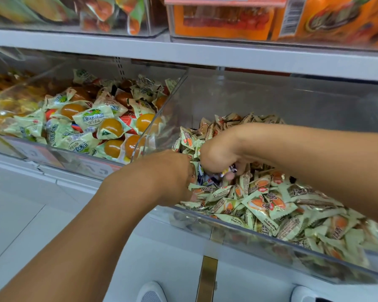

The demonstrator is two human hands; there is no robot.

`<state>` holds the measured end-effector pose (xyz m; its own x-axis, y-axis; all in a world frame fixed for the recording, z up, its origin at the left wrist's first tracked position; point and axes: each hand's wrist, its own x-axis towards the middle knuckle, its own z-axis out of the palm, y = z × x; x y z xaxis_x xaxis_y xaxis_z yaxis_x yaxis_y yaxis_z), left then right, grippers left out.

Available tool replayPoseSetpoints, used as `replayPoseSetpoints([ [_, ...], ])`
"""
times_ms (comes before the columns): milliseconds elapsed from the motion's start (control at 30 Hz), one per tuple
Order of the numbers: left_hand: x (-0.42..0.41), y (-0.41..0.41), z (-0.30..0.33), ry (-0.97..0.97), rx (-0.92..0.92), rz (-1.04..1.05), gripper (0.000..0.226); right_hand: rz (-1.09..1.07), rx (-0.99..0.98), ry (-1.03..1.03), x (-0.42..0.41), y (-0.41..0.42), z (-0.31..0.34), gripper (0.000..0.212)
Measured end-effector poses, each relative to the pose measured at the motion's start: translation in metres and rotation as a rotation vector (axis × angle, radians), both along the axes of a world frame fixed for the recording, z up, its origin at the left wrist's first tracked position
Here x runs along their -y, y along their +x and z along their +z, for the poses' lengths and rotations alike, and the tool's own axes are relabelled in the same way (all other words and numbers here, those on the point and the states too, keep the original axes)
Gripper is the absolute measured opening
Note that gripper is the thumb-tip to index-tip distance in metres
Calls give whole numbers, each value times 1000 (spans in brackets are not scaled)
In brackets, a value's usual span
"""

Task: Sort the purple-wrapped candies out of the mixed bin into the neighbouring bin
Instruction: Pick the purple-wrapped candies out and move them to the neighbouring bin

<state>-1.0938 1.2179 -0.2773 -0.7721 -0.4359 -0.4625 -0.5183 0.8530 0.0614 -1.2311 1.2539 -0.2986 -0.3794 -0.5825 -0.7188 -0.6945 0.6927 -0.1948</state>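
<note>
The clear mixed bin (pixel 234 231) on the right holds several pale green and brown wrapped candies (pixel 264 205). My right hand (pixel 220 149) reaches into its left part with fingers curled down, pinching a small purple-wrapped candy (pixel 230 170). More purple and white wrappers (pixel 208 180) show in a hollow just below it. My left hand (pixel 172 175) digs into the bin's near left corner; its fingers are buried among the candies. The neighbouring bin (pixel 83 163) to the left holds green packets with orange sweets.
A clear divider wall (pixel 162 110) separates the two bins. A grey shelf edge (pixel 205 55) runs overhead, with bins of orange and green snack packs above it. A further bin of yellow snacks (pixel 11 99) stands at far left. White floor and my shoes (pixel 151 293) lie below.
</note>
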Motion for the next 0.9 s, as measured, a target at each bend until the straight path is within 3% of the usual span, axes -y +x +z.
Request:
replayPoseSetpoints([
  [133, -2, 8, 3, 69, -7, 22, 38, -275, 394, 15, 6, -16, -1, 25],
  [233, -5, 11, 1, 76, 12, 18, 38, -336, 551, 84, 5, -13, -5, 33],
  [500, -2, 10, -3, 72, 0, 41, 35, -51, 471, 158, 8, 0, -1, 23],
  [700, -3, 6, 3, 70, 21, 50, 28, -7, 540, 184, 6, -5, 1, 17],
  [900, -5, 6, 1, -85, 128, -106, 29, 84, 568, 4, -17, -14, 18, 10],
])
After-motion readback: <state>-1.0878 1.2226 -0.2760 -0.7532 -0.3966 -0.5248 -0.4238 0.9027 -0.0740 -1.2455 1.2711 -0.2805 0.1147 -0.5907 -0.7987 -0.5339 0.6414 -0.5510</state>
